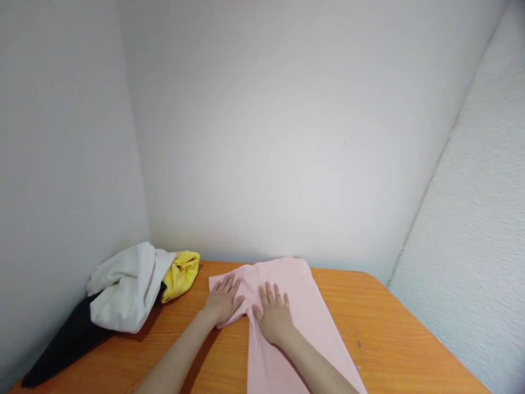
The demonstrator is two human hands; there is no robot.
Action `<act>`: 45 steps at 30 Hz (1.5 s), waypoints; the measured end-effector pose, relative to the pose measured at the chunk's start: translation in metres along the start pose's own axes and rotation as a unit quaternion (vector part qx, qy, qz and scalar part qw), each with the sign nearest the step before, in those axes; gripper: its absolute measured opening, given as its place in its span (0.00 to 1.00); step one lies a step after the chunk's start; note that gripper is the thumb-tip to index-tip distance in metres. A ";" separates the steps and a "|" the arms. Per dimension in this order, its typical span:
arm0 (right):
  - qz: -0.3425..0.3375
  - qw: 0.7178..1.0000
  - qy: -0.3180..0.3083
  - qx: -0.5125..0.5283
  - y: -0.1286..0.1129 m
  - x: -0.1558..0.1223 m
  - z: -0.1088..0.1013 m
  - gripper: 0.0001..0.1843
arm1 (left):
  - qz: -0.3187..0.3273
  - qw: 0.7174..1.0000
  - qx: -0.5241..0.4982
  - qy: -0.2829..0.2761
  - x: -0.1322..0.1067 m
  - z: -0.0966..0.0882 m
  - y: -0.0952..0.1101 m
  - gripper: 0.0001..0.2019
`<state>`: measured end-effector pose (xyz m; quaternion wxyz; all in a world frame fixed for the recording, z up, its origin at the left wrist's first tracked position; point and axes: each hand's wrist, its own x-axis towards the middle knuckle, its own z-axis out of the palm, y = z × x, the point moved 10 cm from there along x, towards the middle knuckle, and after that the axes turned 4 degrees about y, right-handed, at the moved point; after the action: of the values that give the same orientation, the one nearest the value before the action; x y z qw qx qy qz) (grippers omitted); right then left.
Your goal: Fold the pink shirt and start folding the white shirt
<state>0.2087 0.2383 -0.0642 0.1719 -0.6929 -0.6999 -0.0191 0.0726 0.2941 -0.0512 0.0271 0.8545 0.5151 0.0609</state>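
A pink T-shirt (pixel 315 323) lies on the wooden table, apparently doubled lengthwise, with its sleeve pointing left and its lower part running off the bottom of the view. My left hand (pixel 222 301) rests flat on the sleeve, fingers spread. On the body of the shirt, close to where the sleeve joins, my right hand (pixel 274 317) lies palm down with its fingers apart. Neither hand grips the cloth. Small creases show between the two hands.
At the table's left side is a heap of clothes: a white garment (pixel 127 290), a yellow one (pixel 182 273) and a black one (pixel 69 339) underneath. The wooden table (pixel 369 328) meets a white wall (pixel 279 137) behind, with more walls left and right.
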 end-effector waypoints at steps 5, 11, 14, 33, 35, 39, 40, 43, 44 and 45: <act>0.024 0.999 0.020 0.007 0.002 0.011 -0.003 0.38 | 0.007 1.000 0.010 0.004 0.014 0.003 -0.017 0.33; 0.016 0.997 0.056 0.054 -0.004 0.014 -0.016 0.38 | 0.022 0.998 0.052 0.033 0.023 -0.009 -0.013 0.29; 0.021 0.995 0.056 0.074 -0.004 0.015 -0.022 0.35 | 0.030 0.993 0.074 0.083 0.016 -0.031 0.016 0.26; 0.049 0.999 -0.020 -0.012 0.109 -0.155 -0.072 0.43 | 0.018 0.998 0.013 0.054 -0.087 0.004 0.094 0.34; 0.052 0.998 -0.013 -0.023 0.112 -0.162 -0.077 0.43 | 0.023 0.998 0.013 0.052 -0.089 0.003 0.094 0.34; 0.068 0.997 -0.009 -0.040 0.107 -0.166 -0.089 0.43 | 0.028 0.998 0.013 0.052 -0.089 -0.003 0.098 0.33; 0.071 0.997 -0.008 -0.043 0.103 -0.168 -0.092 0.43 | 0.029 0.998 0.014 0.056 -0.091 -0.006 0.101 0.33; 0.063 0.997 -0.004 -0.038 0.080 -0.174 -0.098 0.43 | 0.050 0.996 0.013 0.073 -0.102 -0.012 0.123 0.32; 0.047 0.998 -0.005 -0.029 0.067 -0.177 -0.097 0.42 | 0.064 0.995 0.010 0.075 -0.107 -0.012 0.133 0.32; 0.027 0.999 -0.008 -0.017 0.052 -0.181 -0.095 0.41 | 0.078 0.994 0.006 0.073 -0.113 -0.010 0.144 0.32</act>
<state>0.2768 0.0411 -0.0342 0.1551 -0.7144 -0.6820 -0.0208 0.1454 0.1272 -0.0345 -0.0210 0.8856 0.4476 0.1222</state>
